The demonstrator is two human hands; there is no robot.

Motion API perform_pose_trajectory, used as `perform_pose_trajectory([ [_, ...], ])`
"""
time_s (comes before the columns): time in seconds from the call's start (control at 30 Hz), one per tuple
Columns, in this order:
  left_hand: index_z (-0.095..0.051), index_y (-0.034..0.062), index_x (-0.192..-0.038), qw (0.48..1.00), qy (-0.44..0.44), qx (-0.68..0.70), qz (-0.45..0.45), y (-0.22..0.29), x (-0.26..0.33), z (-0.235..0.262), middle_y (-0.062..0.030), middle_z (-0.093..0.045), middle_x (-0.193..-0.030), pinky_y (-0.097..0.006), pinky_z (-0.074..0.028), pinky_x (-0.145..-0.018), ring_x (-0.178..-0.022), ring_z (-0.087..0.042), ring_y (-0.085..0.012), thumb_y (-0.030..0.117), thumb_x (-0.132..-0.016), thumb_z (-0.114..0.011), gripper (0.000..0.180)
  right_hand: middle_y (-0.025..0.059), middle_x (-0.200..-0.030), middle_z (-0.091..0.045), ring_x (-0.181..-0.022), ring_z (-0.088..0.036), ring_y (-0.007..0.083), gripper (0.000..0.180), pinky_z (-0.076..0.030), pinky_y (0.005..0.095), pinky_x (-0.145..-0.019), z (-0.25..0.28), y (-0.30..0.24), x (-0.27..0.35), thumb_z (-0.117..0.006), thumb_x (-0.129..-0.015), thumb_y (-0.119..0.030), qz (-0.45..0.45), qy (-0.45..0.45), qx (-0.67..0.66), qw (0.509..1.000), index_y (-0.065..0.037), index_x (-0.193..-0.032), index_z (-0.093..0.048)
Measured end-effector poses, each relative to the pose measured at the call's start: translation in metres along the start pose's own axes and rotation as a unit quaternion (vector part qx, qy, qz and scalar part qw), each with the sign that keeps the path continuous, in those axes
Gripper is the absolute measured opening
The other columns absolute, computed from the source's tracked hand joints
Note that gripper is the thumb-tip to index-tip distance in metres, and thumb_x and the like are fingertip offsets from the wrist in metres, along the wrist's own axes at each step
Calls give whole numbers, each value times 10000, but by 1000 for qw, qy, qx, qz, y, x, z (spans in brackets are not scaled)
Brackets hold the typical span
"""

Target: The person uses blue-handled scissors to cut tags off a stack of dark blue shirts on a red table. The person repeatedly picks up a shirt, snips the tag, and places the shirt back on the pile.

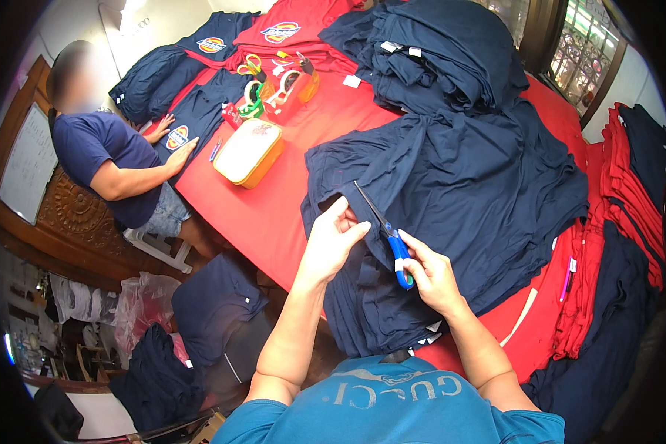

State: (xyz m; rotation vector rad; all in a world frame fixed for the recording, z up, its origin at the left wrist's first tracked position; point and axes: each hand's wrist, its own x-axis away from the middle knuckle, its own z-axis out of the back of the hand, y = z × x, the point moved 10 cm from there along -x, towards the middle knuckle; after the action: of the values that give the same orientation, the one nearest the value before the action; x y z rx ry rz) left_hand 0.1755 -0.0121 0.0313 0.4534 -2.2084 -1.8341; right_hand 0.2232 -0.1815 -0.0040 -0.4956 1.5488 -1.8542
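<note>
A dark navy shirt (481, 192) lies spread and wrinkled on the red-covered table in front of me. At its near left edge my left hand (329, 240) pinches the cloth between thumb and fingers. My right hand (433, 277) is closed round the blue handles of a pair of scissors (398, 255). Their dark blades point up and to the left over the shirt, just right of my left fingertips. The blades look nearly closed, and no thread or cut can be made out between them.
A person (111, 155) at the left rests both hands on a folded navy shirt (189, 122). A yellow tin (250, 152), tape and more scissors stand mid-table. Behind my work rises a navy garment pile (444, 52). Red and navy stacks (629, 192) line the right.
</note>
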Motion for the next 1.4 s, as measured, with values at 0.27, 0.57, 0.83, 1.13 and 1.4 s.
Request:
perform_pose_trajectory([
  [0.27,-633,5,-1060,968,50,241,-41,-32,-21,52,-26,-635,-1000,-253,-483,-792,-881,-606,-113,55,-942,-602,132,103,-984,-670,-740,-629,110,484,-540,255,-697,-15,17,12,-607,-915,-76,-116,-70,-224,965,-7,-1381,-495],
  [0.57,-617,-45,-1126,986,66,153,-12,-9,-13,31,-97,-663,-1074,-316,-523,-882,-975,-644,-180,2,-913,-605,218,114,-834,-589,-594,-556,180,619,-495,292,-602,-6,-38,5,-726,-838,-113,143,10,174,974,-10,-1393,-473],
  [0.83,-616,-38,-1144,988,66,142,12,-19,-10,27,-104,-666,-1079,-316,-529,-872,-949,-653,-178,18,-902,-639,250,104,-961,-656,-817,-646,177,528,-519,302,-792,-14,-3,-3,-617,-910,-73,35,-18,-48,998,1,-1407,-453],
  [1.13,-556,32,-968,975,144,147,-85,0,-65,108,0,-541,-825,-262,-517,-728,-759,-580,-123,-42,-859,-635,154,141,-994,-656,-742,-656,150,485,-566,277,-692,45,1,32,-474,-991,-88,-50,48,-218,973,4,-1454,-363],
  [1.4,-501,24,-1364,806,178,-564,3,9,-131,156,-204,-441,-1441,-435,-337,-1101,-1359,-396,-321,503,-875,-625,696,134,-951,-657,-802,-681,154,393,-568,284,-692,212,67,233,-401,-1021,-64,-225,334,209,891,-18,-1411,-432],
])
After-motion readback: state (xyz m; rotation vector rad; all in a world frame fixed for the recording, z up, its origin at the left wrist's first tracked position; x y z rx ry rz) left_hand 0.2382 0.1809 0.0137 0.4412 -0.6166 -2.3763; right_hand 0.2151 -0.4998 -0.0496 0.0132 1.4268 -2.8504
